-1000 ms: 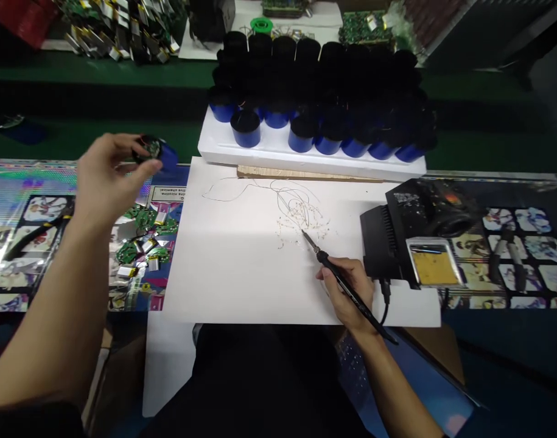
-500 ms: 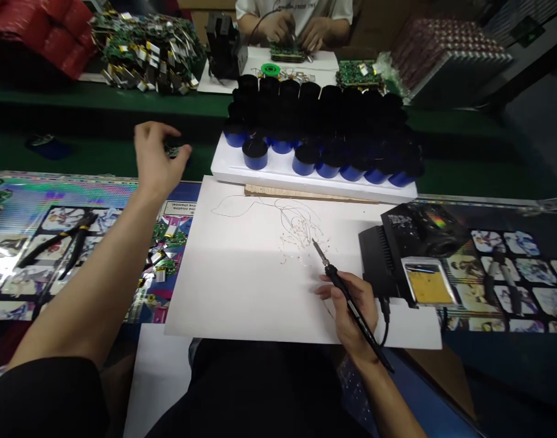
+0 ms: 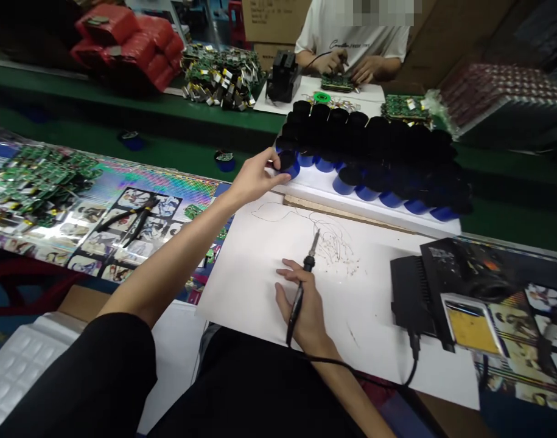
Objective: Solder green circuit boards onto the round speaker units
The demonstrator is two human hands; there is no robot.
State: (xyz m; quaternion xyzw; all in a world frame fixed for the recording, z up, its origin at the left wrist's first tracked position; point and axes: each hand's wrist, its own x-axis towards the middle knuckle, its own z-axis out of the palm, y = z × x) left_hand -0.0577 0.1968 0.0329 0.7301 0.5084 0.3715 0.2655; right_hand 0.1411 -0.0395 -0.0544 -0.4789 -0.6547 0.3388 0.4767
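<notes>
Left hand (image 3: pixel 255 179) has swung right, fingers curled around a blue-and-black cylinder (image 3: pixel 287 163) beside the white foam block (image 3: pixel 374 210); right hand (image 3: pixel 305 310) closes on a soldering iron (image 3: pixel 309 263); many cylinders (image 3: pixel 378 182) stand massed there.

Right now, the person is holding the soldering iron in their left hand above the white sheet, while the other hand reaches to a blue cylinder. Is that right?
Not quite: the head view shows the soldering iron in the right hand, not the left. The rest stands: it is above the white sheet, and the left hand is at a black-topped blue cylinder.
</notes>
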